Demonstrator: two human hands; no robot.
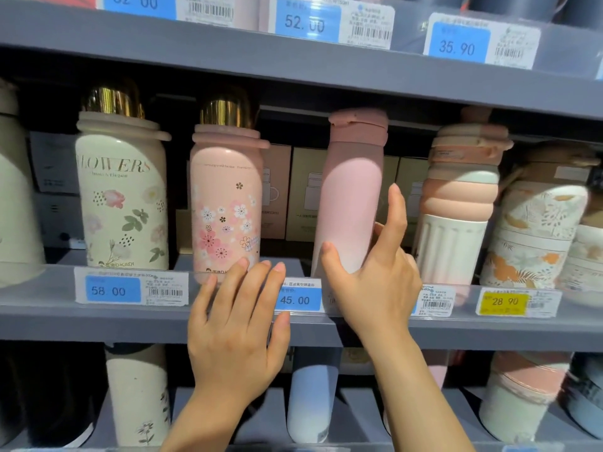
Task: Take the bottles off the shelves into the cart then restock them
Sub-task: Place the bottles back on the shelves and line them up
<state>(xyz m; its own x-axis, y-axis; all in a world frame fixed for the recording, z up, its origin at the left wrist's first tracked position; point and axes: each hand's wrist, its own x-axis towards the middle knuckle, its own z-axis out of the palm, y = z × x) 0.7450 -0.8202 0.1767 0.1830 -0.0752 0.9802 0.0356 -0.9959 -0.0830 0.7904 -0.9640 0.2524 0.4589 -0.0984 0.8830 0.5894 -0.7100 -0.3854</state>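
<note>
A tall plain pink bottle (pixel 350 197) stands slightly tilted on the middle shelf (pixel 98 318). My right hand (pixel 375 275) is at its lower part, thumb on the front and fingers spread along its right side, touching it loosely. My left hand (pixel 235 324) is flat with straight fingers in front of the shelf edge, fingertips just below a pink flowered bottle with a gold cap (pixel 225 197). A cream "Flowers" bottle (pixel 120 190) stands to the left. A ribbed peach and white bottle (pixel 456 203) stands to the right.
More bottles fill the lower shelf, among them a light blue bottle (pixel 311 393) and a cream bottle (pixel 137 393). Boxes (pixel 303 194) sit behind the middle row. Price tags line the shelf edges. The upper shelf (pixel 293 63) hangs close above the caps.
</note>
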